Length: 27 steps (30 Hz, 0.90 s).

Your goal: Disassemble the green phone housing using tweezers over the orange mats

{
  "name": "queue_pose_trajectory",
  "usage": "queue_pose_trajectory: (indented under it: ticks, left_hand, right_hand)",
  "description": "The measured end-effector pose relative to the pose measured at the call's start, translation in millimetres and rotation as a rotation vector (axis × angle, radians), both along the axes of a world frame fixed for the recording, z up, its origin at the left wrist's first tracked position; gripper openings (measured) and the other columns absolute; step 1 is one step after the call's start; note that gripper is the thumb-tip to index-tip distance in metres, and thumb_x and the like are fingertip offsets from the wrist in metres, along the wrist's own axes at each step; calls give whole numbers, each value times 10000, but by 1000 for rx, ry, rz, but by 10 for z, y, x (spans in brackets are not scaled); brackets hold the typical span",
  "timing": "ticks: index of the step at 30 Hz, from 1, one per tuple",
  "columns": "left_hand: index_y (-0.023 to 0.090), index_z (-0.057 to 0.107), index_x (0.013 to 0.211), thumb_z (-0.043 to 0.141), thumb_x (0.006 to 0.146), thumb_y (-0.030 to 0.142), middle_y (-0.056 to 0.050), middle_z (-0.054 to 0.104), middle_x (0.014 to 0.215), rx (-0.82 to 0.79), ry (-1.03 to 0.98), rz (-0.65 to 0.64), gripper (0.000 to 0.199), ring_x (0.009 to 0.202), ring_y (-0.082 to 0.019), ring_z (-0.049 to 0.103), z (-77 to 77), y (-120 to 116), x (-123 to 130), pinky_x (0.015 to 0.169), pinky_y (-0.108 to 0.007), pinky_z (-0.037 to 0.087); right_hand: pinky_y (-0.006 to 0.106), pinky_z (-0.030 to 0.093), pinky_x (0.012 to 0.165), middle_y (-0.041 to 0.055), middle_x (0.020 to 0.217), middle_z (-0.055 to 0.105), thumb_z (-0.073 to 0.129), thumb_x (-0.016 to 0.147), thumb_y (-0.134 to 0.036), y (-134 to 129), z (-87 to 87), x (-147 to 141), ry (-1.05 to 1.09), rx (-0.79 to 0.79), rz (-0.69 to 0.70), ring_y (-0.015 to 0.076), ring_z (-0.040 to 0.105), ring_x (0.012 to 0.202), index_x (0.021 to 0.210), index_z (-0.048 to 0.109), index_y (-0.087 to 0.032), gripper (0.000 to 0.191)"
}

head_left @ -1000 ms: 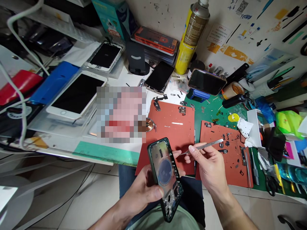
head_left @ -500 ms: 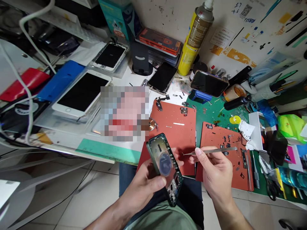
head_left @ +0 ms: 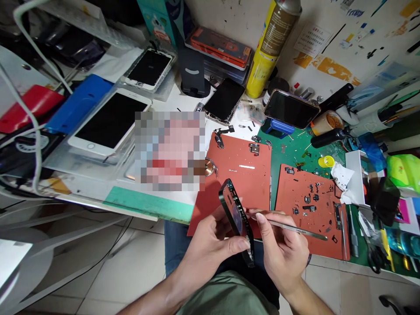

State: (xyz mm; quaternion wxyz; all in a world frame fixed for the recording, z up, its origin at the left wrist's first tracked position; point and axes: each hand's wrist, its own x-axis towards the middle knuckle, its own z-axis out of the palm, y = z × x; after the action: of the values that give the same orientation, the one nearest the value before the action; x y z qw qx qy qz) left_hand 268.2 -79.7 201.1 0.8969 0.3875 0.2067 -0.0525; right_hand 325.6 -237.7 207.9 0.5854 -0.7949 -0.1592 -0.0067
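My left hand (head_left: 211, 243) holds a dark phone housing (head_left: 236, 216) by its lower part, thumb over the near edge. The housing stands tilted almost edge-on, its open inside turned toward my right hand. A round patch shows inside it. My right hand (head_left: 284, 245) grips slim metal tweezers (head_left: 300, 229) between thumb and fingers. Their tip is at the housing's right edge, and whether it touches is hard to see. Behind the housing lies a reddish-brown mat (head_left: 243, 151) with small metal parts on it.
A second brown mat (head_left: 305, 214) with several tiny parts lies at the right. Further back are a white phone (head_left: 110, 120), a black phone screen (head_left: 225, 100), a propped phone (head_left: 292, 108) and a yellow spray can (head_left: 267, 57). Part of the table is blurred into blocks.
The phone housing has turned more edge-on, hiding more of its inside. My right hand has moved left and down, bringing the tweezers to the housing with their back end lower.
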Motion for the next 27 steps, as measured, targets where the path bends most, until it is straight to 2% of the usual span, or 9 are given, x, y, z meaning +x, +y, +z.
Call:
queue_pose_trajectory:
  ticks: [3, 7, 11, 17, 27]
  left_hand:
    - [223, 815, 1104, 1022, 745, 404, -52, 841, 1082, 13, 25, -14, 453, 1038, -226, 779, 54, 5, 28, 948, -283, 606]
    - [218, 803, 1070, 1037, 718, 404, -57, 850, 1109, 16, 44, -2, 462, 1119, -259, 786, 78, 3, 30, 943, -282, 610]
    - [216, 797, 1074, 1037, 720, 391, -41, 848, 1050, 10, 33, -8, 462, 1128, -269, 792, 66, -4, 30, 948, -294, 615]
    - [192, 785, 1093, 1044, 704, 411, -87, 854, 1160, 9, 45, -24, 516, 1171, -305, 786, 55, -5, 31, 991, -343, 615]
    - [185, 772, 1136, 1048, 686, 450, -117, 848, 1210, 20, 76, -39, 591, 1186, -328, 783, 37, -9, 7, 1008, -380, 618]
  right_hand:
    - [367, 698, 788, 65, 1001, 846, 710, 993, -51, -2, -18, 3, -54, -6, 18, 240, 834, 921, 1115, 783, -249, 243]
    - [365, 695, 770, 64, 983, 843, 706, 975, -18, 5, -11, 16, -111, -20, 29, 242, 832, 916, 1115, 787, -244, 278]
    - [360, 692, 755, 65, 987, 843, 707, 972, -16, 4, 2, 18, -118, -49, 35, 244, 831, 920, 1108, 791, -243, 278]
    - [379, 699, 760, 69, 999, 844, 710, 975, -28, -16, -16, 6, -118, -60, 41, 256, 834, 934, 1120, 792, -246, 274]
    - [376, 687, 733, 70, 1003, 840, 707, 973, -27, -15, -5, 16, -138, -91, 50, 257, 829, 931, 1126, 791, -255, 287]
